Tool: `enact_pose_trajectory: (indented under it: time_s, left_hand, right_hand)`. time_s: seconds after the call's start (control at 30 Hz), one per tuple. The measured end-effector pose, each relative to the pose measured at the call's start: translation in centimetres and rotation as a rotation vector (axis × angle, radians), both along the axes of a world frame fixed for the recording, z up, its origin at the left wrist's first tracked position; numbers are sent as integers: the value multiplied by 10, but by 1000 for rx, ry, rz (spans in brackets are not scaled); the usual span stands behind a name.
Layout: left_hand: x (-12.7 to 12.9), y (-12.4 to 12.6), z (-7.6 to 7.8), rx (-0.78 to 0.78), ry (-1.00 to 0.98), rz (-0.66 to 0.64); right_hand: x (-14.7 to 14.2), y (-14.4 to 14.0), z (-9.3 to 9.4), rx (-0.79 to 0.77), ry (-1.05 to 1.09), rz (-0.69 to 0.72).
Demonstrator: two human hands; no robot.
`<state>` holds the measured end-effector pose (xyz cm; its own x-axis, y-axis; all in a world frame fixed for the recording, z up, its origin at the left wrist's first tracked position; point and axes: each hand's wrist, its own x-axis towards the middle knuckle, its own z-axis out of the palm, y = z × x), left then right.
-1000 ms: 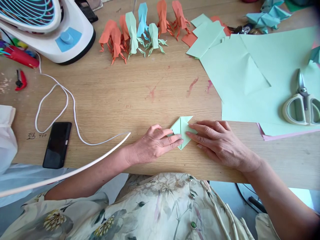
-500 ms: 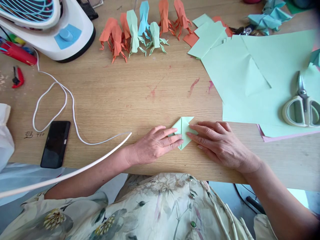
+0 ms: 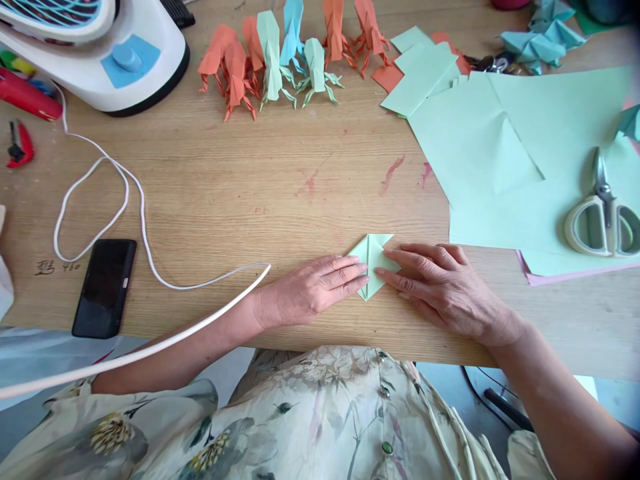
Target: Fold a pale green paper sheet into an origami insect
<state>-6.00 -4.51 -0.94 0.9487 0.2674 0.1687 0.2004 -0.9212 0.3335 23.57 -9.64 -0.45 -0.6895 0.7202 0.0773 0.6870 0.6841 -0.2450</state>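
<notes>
A small piece of folded light-green paper lies flat on the wooden table near its front edge, with a vertical crease line down its middle. My left hand rests on the paper's left side, fingers stretched out and lying flat on it. From the other side, my right hand touches the paper's right part with its fingertips, the fingers extended and slightly apart. Parts of the paper's left and right corners are hidden beneath the fingers.
Large green sheets lie at the right with scissors on them. Several folded paper figures stand at the back. A fan base, a white cable and a phone are on the left.
The fingers of my left hand have drawn closer together on the paper. My right hand stays nearly in place. The view has shifted slightly.
</notes>
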Motion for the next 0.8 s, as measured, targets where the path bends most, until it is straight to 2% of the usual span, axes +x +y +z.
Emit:
enact_pose_trajectory:
  time_s: [0.43, 0.63, 0.8]
  left_hand:
    - [1, 1, 2, 1, -30, -1]
    - [2, 0, 2, 10, -32, 5]
    - [1, 0, -1, 12, -39, 5]
  right_hand:
    - [0, -1, 2, -17, 11, -2]
    - [-20, -16, 7, -39, 139, -13]
    - [-33, -27, 2, -67, 216, 4]
